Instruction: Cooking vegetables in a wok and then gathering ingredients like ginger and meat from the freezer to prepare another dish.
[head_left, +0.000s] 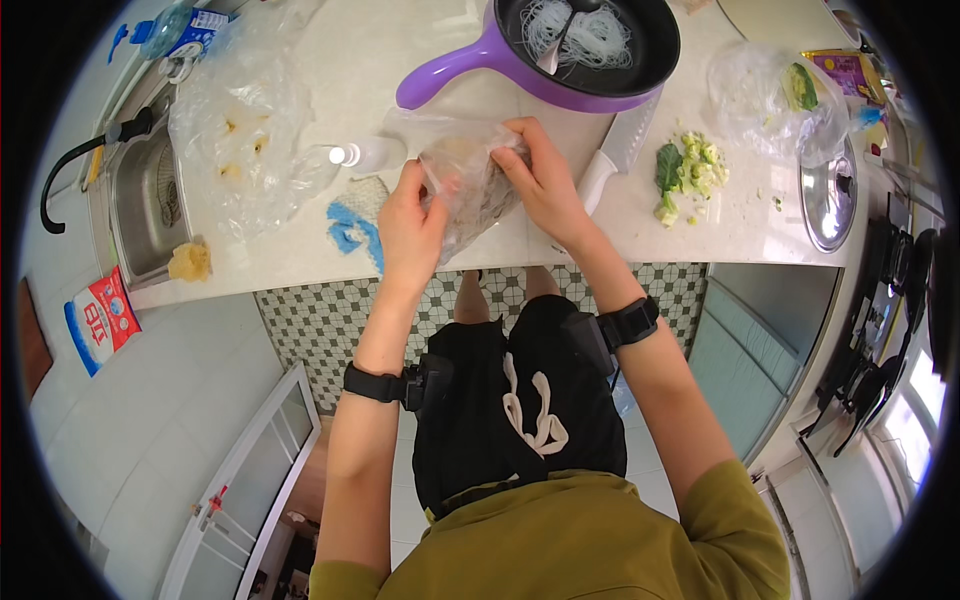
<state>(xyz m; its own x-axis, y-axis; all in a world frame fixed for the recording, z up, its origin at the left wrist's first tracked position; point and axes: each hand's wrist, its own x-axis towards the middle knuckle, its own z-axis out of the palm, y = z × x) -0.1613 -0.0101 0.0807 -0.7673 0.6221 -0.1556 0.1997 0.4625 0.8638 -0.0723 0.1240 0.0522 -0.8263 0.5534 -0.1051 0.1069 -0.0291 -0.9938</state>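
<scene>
Both of my hands grip a clear plastic bag (469, 187) near the front edge of the counter. My left hand (412, 232) pinches its left side between thumb and fingers. At the upper right of the bag, my right hand (544, 176) holds the plastic the same way. Something brownish lies inside, but the crumpled film hides what it is. Beyond the bag stands a purple frying pan (581, 90) with white noodles (598, 39) and a spoon (551, 56) in it. A white-handled knife (611, 154) lies just right of my right hand.
Left are a small bottle (375, 154), a blue-and-white cloth (352, 225), a large plastic bag (240, 135) and a steel sink (142, 217). Right lie chopped green vegetables (694, 172), a bag with a vegetable piece (776, 101) and a glass lid (827, 199).
</scene>
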